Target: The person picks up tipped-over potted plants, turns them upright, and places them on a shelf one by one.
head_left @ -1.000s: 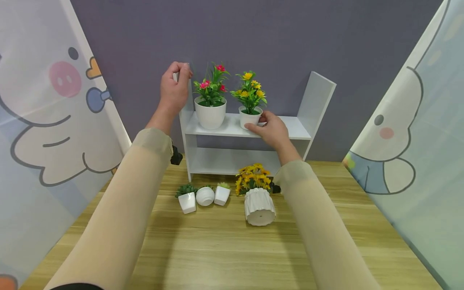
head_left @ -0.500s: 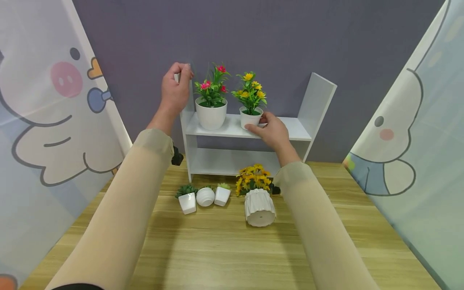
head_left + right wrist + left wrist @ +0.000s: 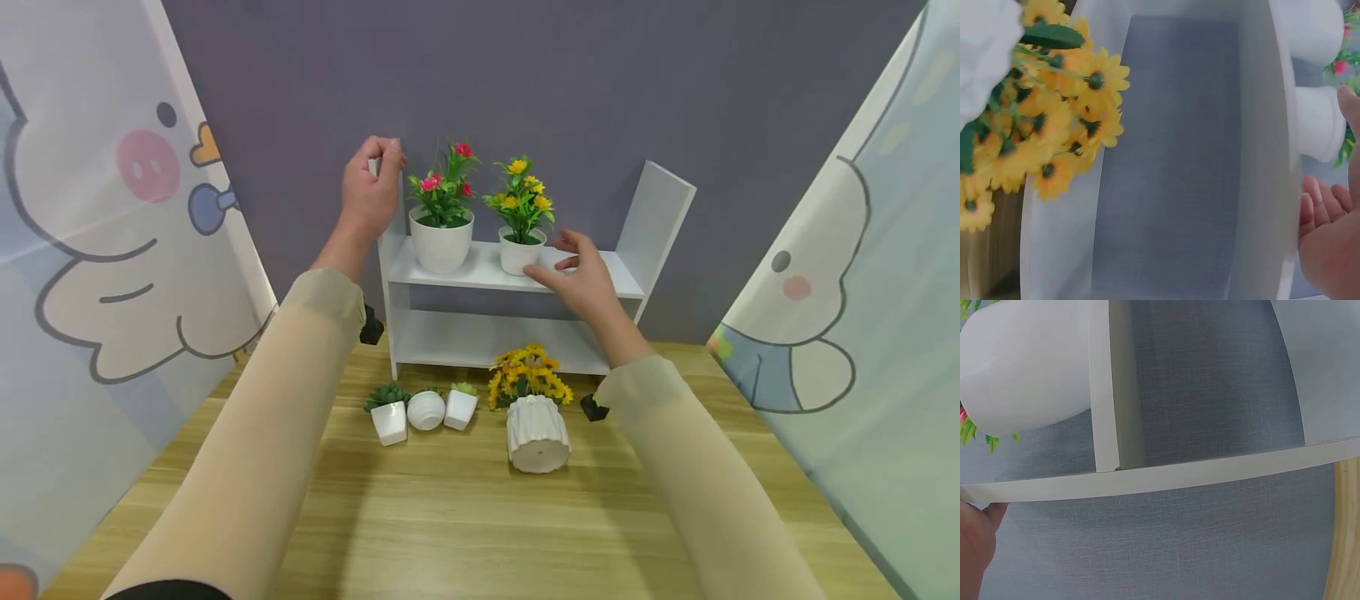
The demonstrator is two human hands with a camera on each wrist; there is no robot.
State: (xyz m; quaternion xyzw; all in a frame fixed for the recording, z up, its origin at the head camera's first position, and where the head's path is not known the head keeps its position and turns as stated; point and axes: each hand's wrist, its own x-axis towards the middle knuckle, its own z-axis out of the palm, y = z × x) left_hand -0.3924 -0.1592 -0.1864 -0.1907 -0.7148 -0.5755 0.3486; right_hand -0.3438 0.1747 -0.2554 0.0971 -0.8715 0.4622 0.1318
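A white two-tier shelf stands against the grey wall. My left hand grips the top of its left side panel, with part of the hand visible in the left wrist view. On the upper board, a white pot with pink-red flowers stands upright at the left. A smaller white pot with yellow flowers is upright to its right. My right hand is just right of that smaller pot, fingers parted and holding nothing. In the right wrist view its thumb lies near the small pot.
Below the shelf, a ribbed white pot of yellow-orange flowers lies tipped on the wooden table. Three small white succulent pots, including a round one, lie left of it. Cartoon-printed curtains flank both sides.
My right hand has let go of the small yellow-flower pot and drawn away to the right. That pot stays on the upper board. The left hand keeps its grip on the side panel.
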